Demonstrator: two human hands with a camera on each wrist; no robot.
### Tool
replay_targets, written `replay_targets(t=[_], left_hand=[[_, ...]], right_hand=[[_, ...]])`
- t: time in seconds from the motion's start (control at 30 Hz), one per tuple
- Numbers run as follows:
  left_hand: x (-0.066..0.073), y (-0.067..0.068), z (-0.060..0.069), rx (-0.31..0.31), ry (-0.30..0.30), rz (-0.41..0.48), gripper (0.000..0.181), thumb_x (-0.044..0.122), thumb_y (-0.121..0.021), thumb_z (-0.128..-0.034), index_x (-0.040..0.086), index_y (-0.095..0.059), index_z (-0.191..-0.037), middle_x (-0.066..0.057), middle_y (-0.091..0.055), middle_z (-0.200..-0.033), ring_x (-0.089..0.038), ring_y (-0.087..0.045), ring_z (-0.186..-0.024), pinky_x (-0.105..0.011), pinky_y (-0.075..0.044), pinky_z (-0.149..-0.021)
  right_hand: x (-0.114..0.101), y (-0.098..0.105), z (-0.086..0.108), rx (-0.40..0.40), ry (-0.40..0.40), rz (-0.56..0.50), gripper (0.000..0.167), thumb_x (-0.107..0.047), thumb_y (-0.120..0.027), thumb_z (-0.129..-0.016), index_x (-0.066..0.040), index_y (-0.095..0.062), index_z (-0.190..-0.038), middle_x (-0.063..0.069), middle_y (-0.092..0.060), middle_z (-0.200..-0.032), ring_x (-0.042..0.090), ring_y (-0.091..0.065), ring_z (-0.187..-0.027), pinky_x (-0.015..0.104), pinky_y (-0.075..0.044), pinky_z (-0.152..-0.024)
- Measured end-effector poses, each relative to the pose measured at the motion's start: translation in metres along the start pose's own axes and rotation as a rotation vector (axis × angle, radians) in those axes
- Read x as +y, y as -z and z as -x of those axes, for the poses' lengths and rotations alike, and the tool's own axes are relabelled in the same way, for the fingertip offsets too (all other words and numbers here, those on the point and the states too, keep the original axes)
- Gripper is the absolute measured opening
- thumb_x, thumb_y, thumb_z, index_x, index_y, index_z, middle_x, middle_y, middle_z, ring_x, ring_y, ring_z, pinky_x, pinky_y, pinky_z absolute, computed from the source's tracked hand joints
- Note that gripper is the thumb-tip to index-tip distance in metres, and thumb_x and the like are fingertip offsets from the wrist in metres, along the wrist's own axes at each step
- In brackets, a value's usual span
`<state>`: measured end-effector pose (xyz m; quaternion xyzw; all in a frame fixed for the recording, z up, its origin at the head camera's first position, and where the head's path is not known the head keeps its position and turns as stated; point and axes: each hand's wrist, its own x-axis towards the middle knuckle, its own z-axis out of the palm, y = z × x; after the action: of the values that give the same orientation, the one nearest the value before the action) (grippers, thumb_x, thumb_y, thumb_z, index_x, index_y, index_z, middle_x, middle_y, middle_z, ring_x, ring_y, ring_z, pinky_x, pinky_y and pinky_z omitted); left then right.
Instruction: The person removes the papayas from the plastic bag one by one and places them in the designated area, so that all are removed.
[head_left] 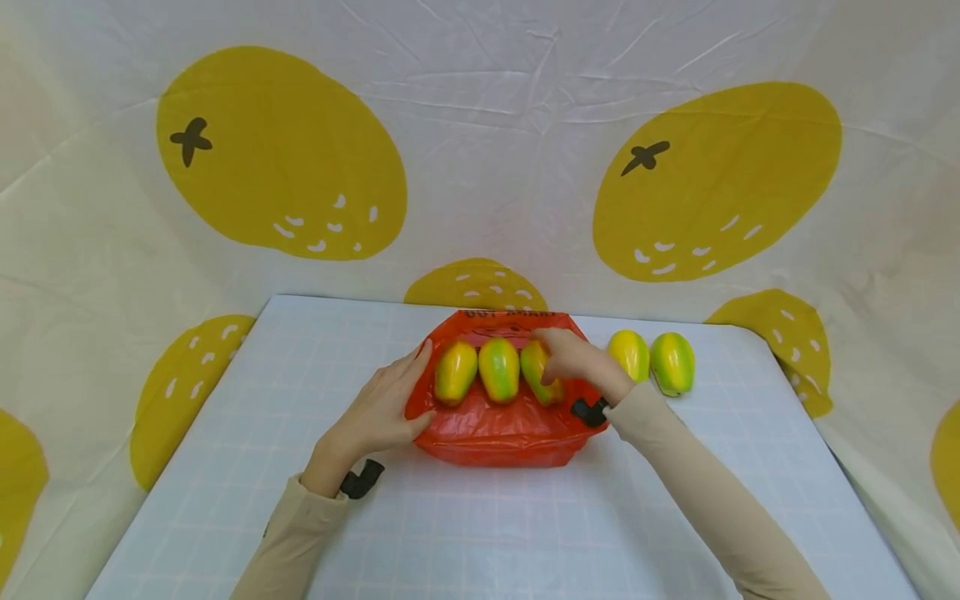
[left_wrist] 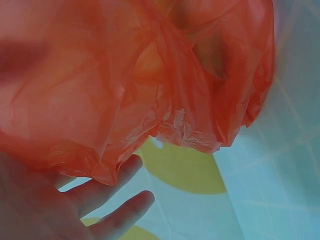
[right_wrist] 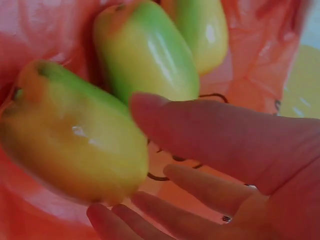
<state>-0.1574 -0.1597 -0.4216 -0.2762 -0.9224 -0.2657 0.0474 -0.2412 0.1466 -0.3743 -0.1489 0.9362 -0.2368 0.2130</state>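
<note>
the right hand's [head_left: 573,358] thumb and fingers stand apart around one end of a yellow-green fruit [right_wrist: 80,132]; i cannot tell if they grip it. the left hand [head_left: 386,408] spreads its fingers against the left side of a red bag [head_left: 487,442]. that fruit and two more [head_left: 455,372] lie in a row in the bag; another pair [head_left: 672,364] rests right of it on the pale table [head_left: 510,533].

Behind the pale blue, grid-lined tabletop [head_left: 480,537], a creased white fabric backdrop [head_left: 498,183] printed with large yellow fruits [head_left: 285,158], dark stem marks [head_left: 192,142] and white flecks [head_left: 317,247].
</note>
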Motion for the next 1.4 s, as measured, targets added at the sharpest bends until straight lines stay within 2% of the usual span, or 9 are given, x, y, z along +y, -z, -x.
replay_targets(t=[0.2, 0.47, 0.53, 0.77, 1.03, 1.23, 1.4], left_hand=[[0.0, 0.0, 0.0, 0.001, -0.002, -0.002, 0.093, 0.026, -0.069, -0.0825, -0.002, -0.02, -0.156, -0.019, -0.028, -0.159, -0.037, -0.036, -0.141, -0.059, -0.032, -0.11], [0.0, 0.0, 0.0, -0.001, -0.003, -0.006, 0.093, 0.027, -0.069, -0.0831, -0.002, -0.019, -0.156, -0.019, -0.027, -0.159, -0.037, -0.035, -0.141, -0.058, -0.031, -0.111], [-0.001, 0.0, 0.0, 0.001, -0.004, -0.009, 0.093, 0.027, -0.069, -0.0833, -0.001, -0.019, -0.157, -0.02, -0.027, -0.159, -0.037, -0.035, -0.141, -0.058, -0.031, -0.111], [-0.001, 0.0, 0.0, 0.006, -0.007, -0.009, 0.093, 0.027, -0.069, -0.0831, -0.001, -0.019, -0.157, -0.019, -0.027, -0.159, -0.037, -0.035, -0.141, -0.058, -0.032, -0.111], [0.0, 0.001, 0.0, 0.002, -0.002, -0.011, 0.093, 0.027, -0.07, -0.0834, -0.001, -0.019, -0.157, -0.019, -0.027, -0.16, -0.037, -0.035, -0.141, -0.058, -0.031, -0.111], [0.0, 0.0, 0.0, 0.004, -0.003, -0.016, 0.093, 0.026, -0.069, -0.0837, -0.002, -0.019, -0.156, -0.02, -0.027, -0.16, -0.038, -0.035, -0.141, -0.059, -0.032, -0.111], [-0.001, 0.0, 0.0, 0.002, -0.003, -0.016, 0.093, 0.027, -0.069, -0.0838, -0.002, -0.019, -0.156, -0.02, -0.026, -0.16, -0.038, -0.035, -0.141, -0.059, -0.031, -0.111]], right_hand=[[0.003, -0.004, -0.003, 0.001, -0.023, 0.098, 0.076, 0.009, -0.065, -0.076, -0.005, -0.044, -0.148, 0.019, -0.046, -0.145, 0.034, -0.045, -0.119, 0.051, -0.045, -0.102], [0.003, -0.01, -0.006, -0.046, -0.041, 0.21, 0.08, 0.004, -0.073, -0.078, -0.008, -0.041, -0.15, 0.019, -0.033, -0.15, 0.042, -0.033, -0.132, 0.054, -0.045, -0.1], [0.002, -0.012, -0.006, -0.056, -0.046, 0.225, 0.082, 0.002, -0.076, -0.077, -0.008, -0.04, -0.151, 0.019, -0.031, -0.148, 0.043, -0.032, -0.132, 0.055, -0.047, -0.099], [0.003, -0.017, -0.004, -0.102, -0.099, 0.227, 0.096, -0.006, -0.081, -0.076, -0.01, -0.028, -0.156, 0.019, -0.016, -0.161, 0.044, -0.016, -0.145, 0.059, -0.045, -0.1], [0.007, -0.018, -0.007, -0.087, -0.072, 0.228, 0.094, -0.006, -0.082, -0.075, -0.011, -0.032, -0.154, 0.015, -0.02, -0.161, 0.036, -0.022, -0.143, 0.056, -0.041, -0.105], [0.007, -0.02, -0.006, -0.075, -0.054, 0.212, 0.092, -0.007, -0.084, -0.074, -0.011, -0.036, -0.152, 0.012, -0.029, -0.153, 0.029, -0.037, -0.13, 0.05, -0.046, -0.102], [0.005, -0.019, -0.003, -0.06, -0.028, 0.2, 0.09, -0.005, -0.084, -0.073, -0.009, -0.038, -0.151, 0.012, -0.033, -0.149, 0.028, -0.043, -0.123, 0.047, -0.049, -0.099]])
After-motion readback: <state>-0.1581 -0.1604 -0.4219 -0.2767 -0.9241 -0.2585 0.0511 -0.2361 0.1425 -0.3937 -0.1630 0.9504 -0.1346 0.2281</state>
